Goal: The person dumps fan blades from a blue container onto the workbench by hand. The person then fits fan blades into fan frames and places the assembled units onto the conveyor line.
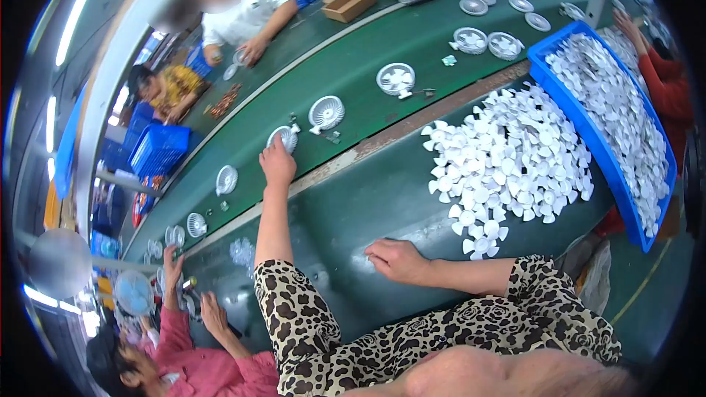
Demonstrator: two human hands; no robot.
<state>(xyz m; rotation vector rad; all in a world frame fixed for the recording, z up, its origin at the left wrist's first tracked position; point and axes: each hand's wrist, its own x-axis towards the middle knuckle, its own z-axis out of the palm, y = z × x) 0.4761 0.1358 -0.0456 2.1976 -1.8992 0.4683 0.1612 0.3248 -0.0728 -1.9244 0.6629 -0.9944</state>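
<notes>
My left hand (277, 164) reaches over the green conveyor belt, its fingers closed on the rim of a round white fan housing (283, 140). My right hand (396, 259) is above the dark green worktable (346, 213), fingers curled together; what they hold, if anything, is too small to make out. Right of it lies a large pile of white fan blades (507, 158). Beyond my left hand, another round housing (326, 112) with a small wired part rests on the belt, and a housing with blades inside (396, 79) lies farther right.
A blue tray (540, 70) full of white blades stands at the right. Co-workers sit at the left front (213, 364), across the belt (250, 7) and at the far right (665, 81). A clear plastic bunch (243, 252) lies left of my left forearm.
</notes>
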